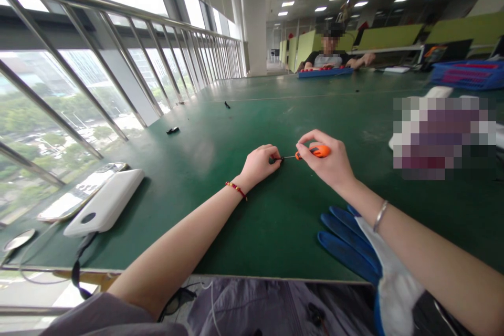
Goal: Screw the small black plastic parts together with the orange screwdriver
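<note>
An orange-and-black screwdriver (pixel 321 151) lies in my right hand (pixel 328 160), its handle gripped between thumb and fingers. The thin metal shaft points left, toward my left hand (pixel 261 164). Between that hand's thumb and fingertips is a small black piece (pixel 281 159), too small to name. The screwdriver's tip meets or nearly meets this piece; I cannot tell which. Both hands are low over the green table (pixel 236 220). Under my right forearm rests a blue-and-white work glove (pixel 354 241).
To the left lie a white power bank (pixel 106 205) with a cable and a phone (pixel 84 191). Small black bits (pixel 172 130) are on the table farther back. A person (pixel 328 55) sits at the far end behind a blue tray (pixel 325 72). A blue basket (pixel 468 74) stands far right.
</note>
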Demonstrator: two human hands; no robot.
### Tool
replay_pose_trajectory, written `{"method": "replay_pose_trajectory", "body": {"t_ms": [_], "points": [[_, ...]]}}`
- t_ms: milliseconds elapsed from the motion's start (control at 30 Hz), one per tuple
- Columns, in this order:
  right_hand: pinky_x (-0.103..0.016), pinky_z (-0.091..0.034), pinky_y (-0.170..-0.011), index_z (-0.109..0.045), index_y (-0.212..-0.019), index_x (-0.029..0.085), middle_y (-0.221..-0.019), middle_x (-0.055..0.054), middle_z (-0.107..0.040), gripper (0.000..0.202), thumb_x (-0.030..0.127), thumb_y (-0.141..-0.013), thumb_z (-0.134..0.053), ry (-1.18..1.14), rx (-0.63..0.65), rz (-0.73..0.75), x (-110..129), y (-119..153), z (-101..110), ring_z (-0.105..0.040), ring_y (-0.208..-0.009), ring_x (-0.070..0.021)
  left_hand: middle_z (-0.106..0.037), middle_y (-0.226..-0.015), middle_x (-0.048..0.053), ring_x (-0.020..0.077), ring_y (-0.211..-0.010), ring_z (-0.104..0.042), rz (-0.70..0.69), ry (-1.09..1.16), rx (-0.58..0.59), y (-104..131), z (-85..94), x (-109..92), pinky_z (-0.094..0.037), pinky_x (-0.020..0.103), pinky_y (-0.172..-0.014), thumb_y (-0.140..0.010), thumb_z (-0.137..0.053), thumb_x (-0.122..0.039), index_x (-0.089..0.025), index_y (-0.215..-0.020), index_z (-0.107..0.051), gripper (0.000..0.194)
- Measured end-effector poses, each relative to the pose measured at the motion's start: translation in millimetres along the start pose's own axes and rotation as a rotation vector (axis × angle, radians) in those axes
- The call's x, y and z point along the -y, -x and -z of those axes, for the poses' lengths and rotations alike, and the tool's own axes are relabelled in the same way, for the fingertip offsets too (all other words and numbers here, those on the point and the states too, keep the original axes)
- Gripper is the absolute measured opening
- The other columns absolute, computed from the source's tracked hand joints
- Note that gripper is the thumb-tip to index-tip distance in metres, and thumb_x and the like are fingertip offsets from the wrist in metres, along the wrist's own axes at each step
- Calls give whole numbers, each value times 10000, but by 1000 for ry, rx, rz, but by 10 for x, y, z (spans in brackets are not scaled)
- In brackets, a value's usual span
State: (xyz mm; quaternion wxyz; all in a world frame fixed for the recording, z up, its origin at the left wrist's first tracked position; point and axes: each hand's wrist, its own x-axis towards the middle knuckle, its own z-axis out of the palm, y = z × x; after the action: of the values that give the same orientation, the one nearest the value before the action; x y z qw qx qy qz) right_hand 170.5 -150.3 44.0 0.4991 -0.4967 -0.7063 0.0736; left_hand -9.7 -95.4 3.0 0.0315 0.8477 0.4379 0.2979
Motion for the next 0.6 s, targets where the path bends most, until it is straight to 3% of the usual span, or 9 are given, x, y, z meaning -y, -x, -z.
{"method": "replay_pose_trajectory", "body": {"t_ms": [100,200,367,467,600], "points": [[-276,-386,-590,-595,-667,207,-581,-3,-575,225,394,-783,-547,-9,13,-4,27,8,5,-510,-540,-145,-644,-849,10,167,-819,-599,3,-2,3,-1,-2,3,-454,275,-708,-762,-559,-202,-196,-756,-603,45],[-275,-395,-597,-612,-771,206,-627,-1,-587,113,307,-739,-572,-22,-17,10,28,12,7,-518,-559,-148,-643,-843,9,164,-812,-598,2,1,0,4,-10,14,-457,273,-711,-768,-558,-206,-196,-753,-603,49],[-271,-414,-635,-576,-954,198,-645,29,-533,258,268,-707,-593,-55,-41,45,5,6,2,-518,-567,-139,-639,-830,5,160,-795,-597,-7,9,-9,5,-17,19,-457,269,-701,-767,-560,-206,-195,-747,-597,43],[-267,-394,-605,-598,-840,204,-578,33,-517,161,335,-748,-579,-31,-1,20,1,2,-6,-493,-536,-137,-640,-833,7,163,-796,-598,-3,3,-9,-1,-15,14,-457,272,-698,-768,-563,-215,-195,-750,-599,45],[-269,-383,-599,-598,-670,205,-629,-7,-602,190,360,-769,-552,-26,23,-10,3,1,-12,-526,-575,-148,-640,-832,10,162,-792,-599,-2,6,-4,-6,-16,17,-460,272,-701,-768,-560,-207,-195,-747,-600,47]]}}
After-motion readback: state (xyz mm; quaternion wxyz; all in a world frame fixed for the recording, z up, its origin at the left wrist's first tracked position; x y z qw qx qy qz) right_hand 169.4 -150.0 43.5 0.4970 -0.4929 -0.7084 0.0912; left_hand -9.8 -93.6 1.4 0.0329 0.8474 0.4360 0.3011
